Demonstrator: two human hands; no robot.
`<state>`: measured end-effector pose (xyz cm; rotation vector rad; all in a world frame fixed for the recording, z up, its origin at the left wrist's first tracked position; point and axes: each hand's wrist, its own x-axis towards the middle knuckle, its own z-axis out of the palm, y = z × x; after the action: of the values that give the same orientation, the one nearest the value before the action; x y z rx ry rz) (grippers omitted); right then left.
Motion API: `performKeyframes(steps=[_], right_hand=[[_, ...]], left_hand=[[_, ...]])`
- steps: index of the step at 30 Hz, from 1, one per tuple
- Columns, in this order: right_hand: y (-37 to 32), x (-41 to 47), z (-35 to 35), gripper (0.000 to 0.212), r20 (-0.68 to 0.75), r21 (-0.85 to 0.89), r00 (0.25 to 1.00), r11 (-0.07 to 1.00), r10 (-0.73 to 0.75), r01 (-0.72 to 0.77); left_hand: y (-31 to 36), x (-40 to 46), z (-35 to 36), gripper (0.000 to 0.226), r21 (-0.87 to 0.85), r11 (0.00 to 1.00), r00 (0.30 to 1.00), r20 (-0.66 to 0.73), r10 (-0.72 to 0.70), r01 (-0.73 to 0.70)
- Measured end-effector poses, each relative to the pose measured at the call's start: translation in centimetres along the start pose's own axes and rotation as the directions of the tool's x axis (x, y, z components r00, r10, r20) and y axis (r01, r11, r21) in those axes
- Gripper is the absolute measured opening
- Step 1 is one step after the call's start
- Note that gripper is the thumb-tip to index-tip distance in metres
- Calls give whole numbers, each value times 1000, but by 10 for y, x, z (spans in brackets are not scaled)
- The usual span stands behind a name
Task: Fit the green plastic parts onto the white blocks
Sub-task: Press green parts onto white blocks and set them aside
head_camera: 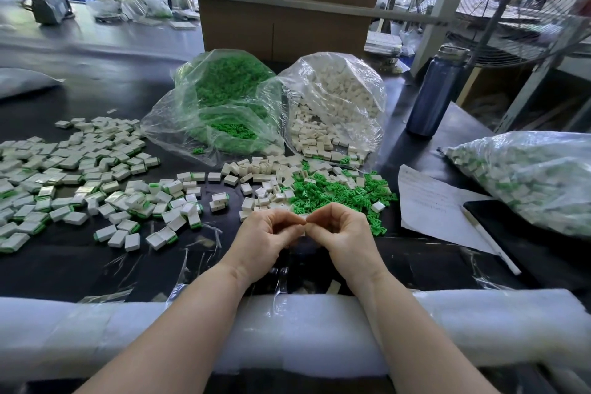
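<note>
While both forearms cross the desk's (96,80) padded near edge, the left hand (267,235) and right hand (343,233) meet, fingers curled; what they pinch is hidden. Loose green parts (329,192) and white blocks (256,169) lie beyond them. Three clear bags: green (224,96), white (332,99), assembled (537,176) at the right edge.

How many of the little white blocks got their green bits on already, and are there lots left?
Many look done: the spread of fitted blocks on the left shows green edges. Right now the left hand and right hand pinch something small between them; what it is stays hidden. Lots remain: loose white blocks, loose green parts, plus an open bag of each behind.
</note>
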<state>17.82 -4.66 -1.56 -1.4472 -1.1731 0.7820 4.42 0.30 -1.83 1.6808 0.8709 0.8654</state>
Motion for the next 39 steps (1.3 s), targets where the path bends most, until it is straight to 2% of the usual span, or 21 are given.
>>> performKeyframes(steps=[6, 9, 15, 19, 22, 27, 34, 39], right_hand=[[0, 1, 1, 8, -17, 0, 999, 1000, 27, -27], [2, 1, 1, 6, -30, 15, 999, 999, 42, -42], [2, 1, 0, 6, -17, 80, 999, 996, 41, -40], [3, 1, 0, 5, 5, 73, 1000, 997, 21, -21], [3, 1, 0, 5, -7, 74, 1000, 997, 19, -19], [3, 1, 0, 7, -23, 76, 999, 997, 24, -22], [0, 0, 0, 17, 30, 87, 999, 996, 29, -32], [-1, 0, 0, 18, 62, 19, 997, 999, 49, -50]], left_hand=[[-3, 0, 1, 16, -19, 1000, 1000, 6, 2, -2], [-7, 1, 0, 24, 44, 999, 1000, 9, 18, -18], [-9, 2, 0, 11, 85, 996, 998, -47, 31, -27], [-9, 3, -1, 10, 153, 988, 997, -68, 44, -33], [-7, 2, 0, 5, 116, 993, 998, -48, 31, -26], [-2, 1, 0, 9, 69, 997, 1000, -21, 19, -17], [-1, 0, 0, 7, 51, 999, 1000, 8, -6, 5], [-4, 0, 0, 10, 67, 998, 1000, 20, -15, 13]])
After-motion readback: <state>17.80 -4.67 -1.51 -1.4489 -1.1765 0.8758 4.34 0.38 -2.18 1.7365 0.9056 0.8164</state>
